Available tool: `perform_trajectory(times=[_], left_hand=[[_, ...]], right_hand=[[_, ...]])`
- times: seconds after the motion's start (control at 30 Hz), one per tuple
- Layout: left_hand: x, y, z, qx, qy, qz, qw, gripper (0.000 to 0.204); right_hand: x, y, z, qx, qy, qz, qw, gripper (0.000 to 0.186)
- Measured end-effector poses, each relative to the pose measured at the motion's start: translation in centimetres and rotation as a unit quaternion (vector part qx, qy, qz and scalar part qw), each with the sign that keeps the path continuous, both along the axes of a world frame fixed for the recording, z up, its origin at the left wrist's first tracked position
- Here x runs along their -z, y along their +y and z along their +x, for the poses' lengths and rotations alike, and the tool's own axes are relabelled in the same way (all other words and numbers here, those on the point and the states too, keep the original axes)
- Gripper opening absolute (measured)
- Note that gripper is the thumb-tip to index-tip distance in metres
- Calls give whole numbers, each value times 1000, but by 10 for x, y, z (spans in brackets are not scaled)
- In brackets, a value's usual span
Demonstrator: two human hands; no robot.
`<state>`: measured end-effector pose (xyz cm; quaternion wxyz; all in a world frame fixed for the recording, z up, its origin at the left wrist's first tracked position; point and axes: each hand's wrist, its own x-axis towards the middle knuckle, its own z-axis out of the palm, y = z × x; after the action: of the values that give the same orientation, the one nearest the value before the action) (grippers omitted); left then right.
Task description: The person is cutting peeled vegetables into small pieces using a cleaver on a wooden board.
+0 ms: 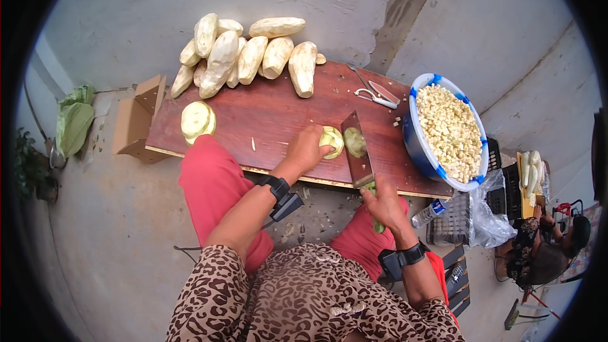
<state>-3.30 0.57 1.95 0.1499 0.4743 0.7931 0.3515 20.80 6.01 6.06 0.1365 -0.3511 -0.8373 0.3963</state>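
Observation:
My left hand grips a small stack of pale, round slices, which look like peeled eggplant, and holds it down on the reddish-brown board. Just right of the slices stands the broad blade of a cleaver, a pale reflection showing on it. My right hand is closed round the cleaver's green handle, near the board's front edge. A gap shows between blade and slices. Another stack of thick round slices lies at the board's left end. Several whole peeled eggplants are heaped along the back.
A blue-and-white basin of pale diced pieces stands at the board's right end. Beside it lie a white-handled peeler and another tool. A cardboard box is at left; a plastic bottle and crates at right. Another person sits far right.

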Motion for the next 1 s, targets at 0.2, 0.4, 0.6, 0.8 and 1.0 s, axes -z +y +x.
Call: perform_trajectory(times=[0.2, 0.4, 0.6, 0.8, 1.0], left_hand=[[13, -1, 3, 17, 141, 33, 989, 45], [21, -3, -2, 71, 138, 63, 986, 40], [20, -5, 1, 73, 131, 87, 985, 38], [12, -13, 4, 86, 113, 61, 988, 37], [8, -12, 2, 101, 116, 50, 987, 37]], right_hand=[[4, 1, 2, -14, 8, 70, 997, 22], [-8, -2, -7, 11, -49, 67, 996, 20], [-6, -10, -9, -36, -33, 79, 996, 21], [-6, -8, -2, -52, -63, 73, 994, 23], [8, -1, -7, -51, -40, 116, 991, 20]])
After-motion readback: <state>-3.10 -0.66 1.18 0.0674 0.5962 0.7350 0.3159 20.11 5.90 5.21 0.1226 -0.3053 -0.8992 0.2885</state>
